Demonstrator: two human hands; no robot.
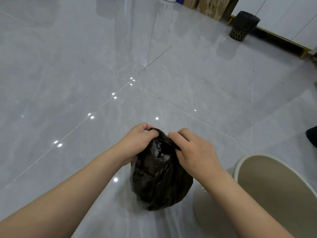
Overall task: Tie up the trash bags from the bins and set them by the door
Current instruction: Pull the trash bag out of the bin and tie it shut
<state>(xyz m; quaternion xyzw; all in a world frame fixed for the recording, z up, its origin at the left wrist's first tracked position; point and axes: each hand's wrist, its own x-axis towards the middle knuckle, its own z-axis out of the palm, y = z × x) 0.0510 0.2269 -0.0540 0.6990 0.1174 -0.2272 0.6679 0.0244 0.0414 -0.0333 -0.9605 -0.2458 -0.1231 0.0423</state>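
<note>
A full black trash bag (158, 179) hangs over the grey tiled floor at the bottom centre of the head view. My left hand (137, 141) pinches the gathered plastic at the bag's top from the left. From the right, my right hand (192, 150) grips the other part of the bunched top. Both hands are closed on the plastic, a few centimetres apart. Just right of the bag stands a beige bin (267, 191), its mouth open and no bag visible in it. A second bin (243, 25), dark and lined with a black bag, stands far off at the upper right.
A white cabinet (283, 16) on gold legs runs along the upper right wall behind the dark bin. Cardboard boxes (211, 6) stand at the top edge. A dark object (312, 136) pokes in at the right edge. Glossy floor tiles (85, 66) stretch ahead and left.
</note>
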